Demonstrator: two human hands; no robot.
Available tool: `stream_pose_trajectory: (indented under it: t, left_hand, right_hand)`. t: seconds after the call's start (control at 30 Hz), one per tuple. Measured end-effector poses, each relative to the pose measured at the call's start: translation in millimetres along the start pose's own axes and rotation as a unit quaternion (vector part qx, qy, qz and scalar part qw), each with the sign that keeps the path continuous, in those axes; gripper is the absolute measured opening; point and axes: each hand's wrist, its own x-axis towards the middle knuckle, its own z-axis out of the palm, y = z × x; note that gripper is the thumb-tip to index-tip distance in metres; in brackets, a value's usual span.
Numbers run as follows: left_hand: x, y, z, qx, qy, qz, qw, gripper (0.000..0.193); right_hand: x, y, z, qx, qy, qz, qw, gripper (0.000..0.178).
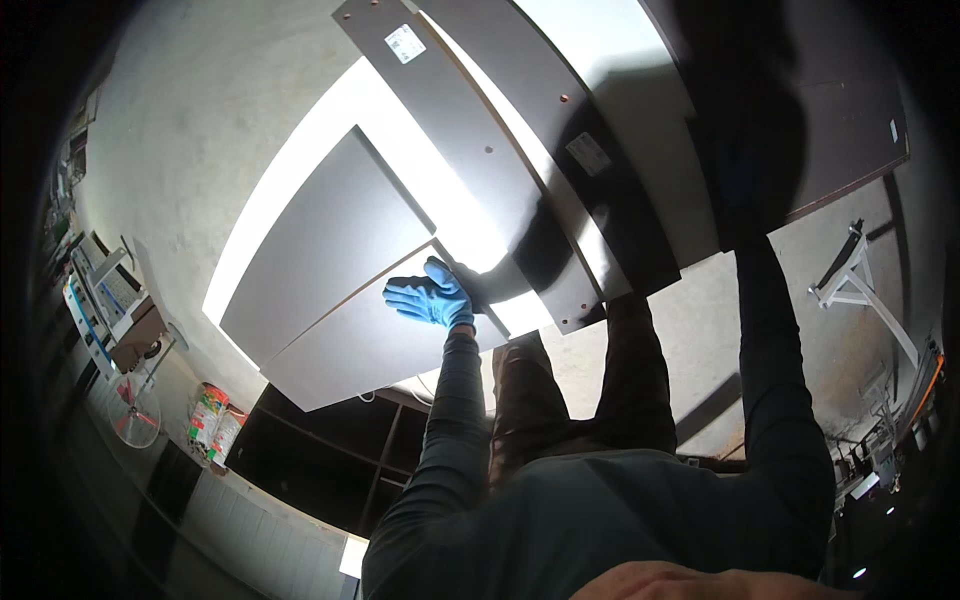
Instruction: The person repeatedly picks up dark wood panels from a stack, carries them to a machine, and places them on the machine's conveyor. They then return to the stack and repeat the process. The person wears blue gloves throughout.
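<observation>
A pale grey floor [170,160] spreads around the work area, with a fan with reddish blades [135,412] and a red, green and white bag [212,425] at the left, and a white metal stand [850,290] at the right. A brightly lit white counter [235,285] carries several flat grey boards. On its left part lie a broad light-grey panel [320,230] and, along that panel's lower edge, a second light-grey panel [385,350], a narrow seam between them. The left hand [430,295], in a blue glove, is over the second panel near that seam, palm flat, fingers stretched leftward side by side, thumb raised away from them; it grips nothing, and whether it presses on the panel cannot be told. Just to its right, a long grey strip [455,120] with a white label [405,44] and drilled holes runs toward the far edge, and beside it is a darker strip [585,125], partly in shadow. The right sleeve [765,320] reaches toward a dark panel [845,130]; the right hand is lost in deep shadow there, its grip impossible to tell.
</observation>
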Motion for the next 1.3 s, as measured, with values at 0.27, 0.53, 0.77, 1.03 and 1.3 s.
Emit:
stream_pose_trajectory:
  t: [0.27, 0.53, 0.77, 1.03, 1.3]
  left_hand:
    - [-8.2, 18.9, 2.4, -0.062, -0.001, -0.043, 0.997, 0.106]
    - [-10.9, 28.7, -17.1, -0.090, 0.020, -0.014, 0.996, 0.105]
    - [59.9, 46.0, -28.8, -0.141, 0.081, 0.154, 0.975, 0.105]
    - [57.3, 68.0, -29.2, -0.107, 0.045, 0.107, 0.987, 0.121]
    - [48.4, 83.4, -21.4, -0.102, -0.038, 0.061, 0.992, 0.121]
  right_hand:
    - [-12.0, -38.4, -55.1, -0.061, -0.075, -0.070, 0.993, 0.070]
    - [12.5, -51.0, -76.6, -0.050, 0.064, -0.125, 0.989, 0.080]
    - [61.3, -57.4, -5.3, -0.040, -0.007, -0.086, 0.995, 0.076]
    - [54.0, -103.1, -21.3, -0.006, 0.081, -0.114, 0.990, 0.075]
    - [36.5, -121.1, -43.0, 0.009, -0.016, -0.102, 0.995, 0.069]
